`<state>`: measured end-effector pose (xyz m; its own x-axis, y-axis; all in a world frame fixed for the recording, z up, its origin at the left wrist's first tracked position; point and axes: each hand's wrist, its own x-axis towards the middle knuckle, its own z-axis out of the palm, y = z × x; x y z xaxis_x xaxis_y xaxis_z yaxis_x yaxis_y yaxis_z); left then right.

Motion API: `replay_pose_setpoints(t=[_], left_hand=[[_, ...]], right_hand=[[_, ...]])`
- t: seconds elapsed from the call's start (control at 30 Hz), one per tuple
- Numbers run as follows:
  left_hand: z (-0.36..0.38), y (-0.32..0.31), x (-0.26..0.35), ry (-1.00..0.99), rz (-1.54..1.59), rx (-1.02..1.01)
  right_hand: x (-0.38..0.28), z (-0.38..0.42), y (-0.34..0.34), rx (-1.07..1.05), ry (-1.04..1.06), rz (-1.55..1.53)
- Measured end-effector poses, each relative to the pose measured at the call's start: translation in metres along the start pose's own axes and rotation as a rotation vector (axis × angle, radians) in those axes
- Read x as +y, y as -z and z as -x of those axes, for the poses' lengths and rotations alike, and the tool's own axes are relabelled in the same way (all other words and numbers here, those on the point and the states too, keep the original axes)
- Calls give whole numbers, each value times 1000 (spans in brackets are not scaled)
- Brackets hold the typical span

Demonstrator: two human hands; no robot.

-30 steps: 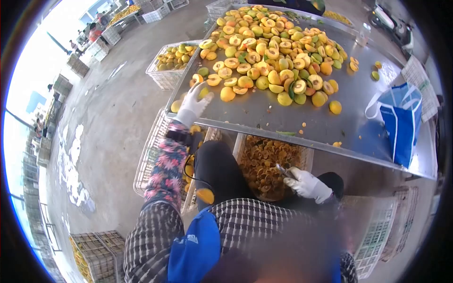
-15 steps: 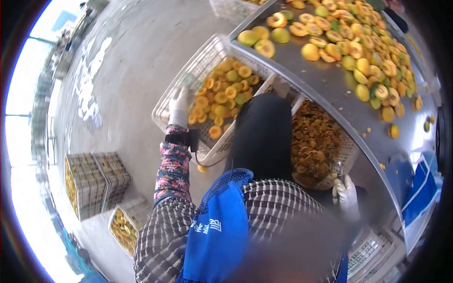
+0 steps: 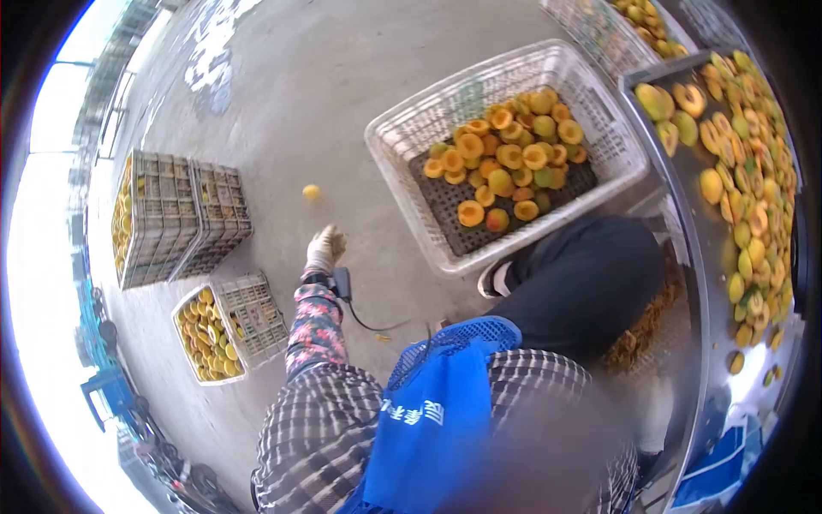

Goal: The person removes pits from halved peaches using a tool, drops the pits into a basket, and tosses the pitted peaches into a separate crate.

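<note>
My left hand [image 3: 325, 248], in a pale glove, is stretched out low over the concrete floor, fingers loosely bent with nothing visible in them. Just beyond its fingertips a yellow peach piece [image 3: 311, 192] shows against the floor. To the right stands a white plastic crate [image 3: 402, 176] with pitted peach halves [image 3: 505, 158] heaped over its dark slatted bottom. My right hand [image 3: 655, 411], also gloved, is low beside the metal table, blurred and partly hidden; I cannot tell what it holds.
Many halved peaches [image 3: 745, 223] cover the metal table [image 3: 698, 283] on the right. Stacked crates [image 3: 163, 223] and a tilted-looking crate of fruit [image 3: 257, 313] stand at left. My dark-trousered knee [image 3: 591, 283] lies between the white crate and the brown scraps [image 3: 646, 330].
The view has turned left. My left hand has moved from the white crate's side to over the open floor, and a peach piece now appears beyond it. My right hand has become mostly obscured.
</note>
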<state>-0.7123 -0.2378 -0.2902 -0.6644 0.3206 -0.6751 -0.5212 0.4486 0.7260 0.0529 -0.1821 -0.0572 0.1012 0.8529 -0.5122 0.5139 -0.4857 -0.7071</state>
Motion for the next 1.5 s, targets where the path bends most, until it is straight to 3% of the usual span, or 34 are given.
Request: replay_pose_setpoints(t=[0.03, 0.1, 0.17, 0.23, 0.3, 0.37, 0.5, 0.63, 0.67, 0.73, 0.8, 1.13, 1.23, 1.37, 1.5], left_hand=[[-25, 18, -36, -46, -72, 161], [-68, 41, -90, -25, -486, 208], [-71, 19, -109, 22, -431, 180], [-89, 6, -121, -108, -545, 111], [-78, -30, -94, -198, -652, 88], [-88, -51, -78, -216, -552, 52], [-123, -79, -49, -230, -388, 8], [-149, -99, -25, -238, -437, -31], [-148, -107, -15, -174, -305, -45], [-128, -127, 16, -45, -43, -75], [-114, -140, 36, -96, -72, -132], [-97, -157, 77, -219, -136, -190], [-157, -151, 60, -436, -295, -69], [-180, -150, 85, -501, -690, 216], [-208, -161, 97, -435, -799, 370]], right_hand=[[-1, -1, 0, 16, 8, 17], [-26, -4, -4, 5, 32, 32], [-62, -7, -12, -10, 6, 37], [-67, -3, -11, 35, 15, 106], [-85, 3, -16, 82, -50, 118], [-115, 6, -26, 136, -231, 69], [-114, 2, -23, 138, -223, 5], [-128, -2, -14, 102, -305, 56], [-116, -5, 3, -38, -154, 303], [-158, -5, -25, 98, -284, 112], [-177, -12, -33, 160, -371, -15], [-184, -46, -31, 155, -247, 74], [-192, -55, -27, 179, -234, 112], [-198, -74, -24, 202, -223, 160], [-203, -95, -23, 230, -225, 200]])
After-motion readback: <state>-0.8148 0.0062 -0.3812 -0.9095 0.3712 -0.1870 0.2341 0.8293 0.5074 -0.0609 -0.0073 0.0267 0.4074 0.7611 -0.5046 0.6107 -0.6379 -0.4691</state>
